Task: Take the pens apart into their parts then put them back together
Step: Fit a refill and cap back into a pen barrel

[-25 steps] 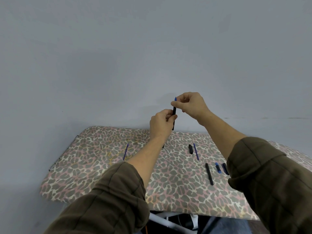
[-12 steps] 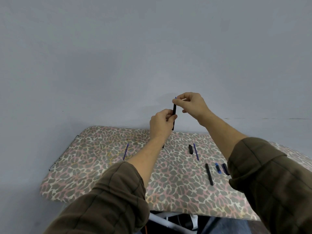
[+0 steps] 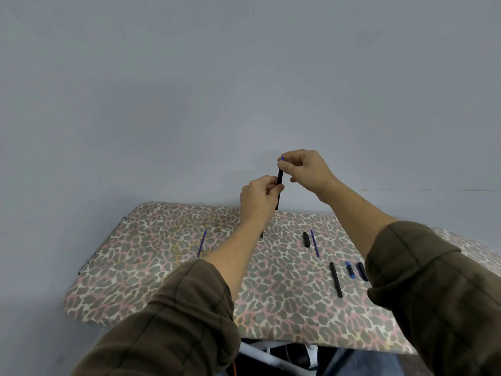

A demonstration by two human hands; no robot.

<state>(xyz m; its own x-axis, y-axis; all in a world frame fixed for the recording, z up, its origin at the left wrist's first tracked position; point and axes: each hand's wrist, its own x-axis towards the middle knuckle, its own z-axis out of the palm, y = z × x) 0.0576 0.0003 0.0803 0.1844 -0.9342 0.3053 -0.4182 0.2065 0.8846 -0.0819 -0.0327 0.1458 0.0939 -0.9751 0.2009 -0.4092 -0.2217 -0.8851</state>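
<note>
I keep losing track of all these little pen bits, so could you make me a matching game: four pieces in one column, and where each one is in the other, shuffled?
Pieces:
1. black pen with blue tip
2. lone blue refill
3. long black barrel
4. short black cap

Places:
A. lying beside a second blue refill
B. on the board, left of the left forearm
C. raised, between left hand and right hand
D. lying next to a short blue piece

Pairs: 1-C, 2-B, 3-D, 4-A.
</note>
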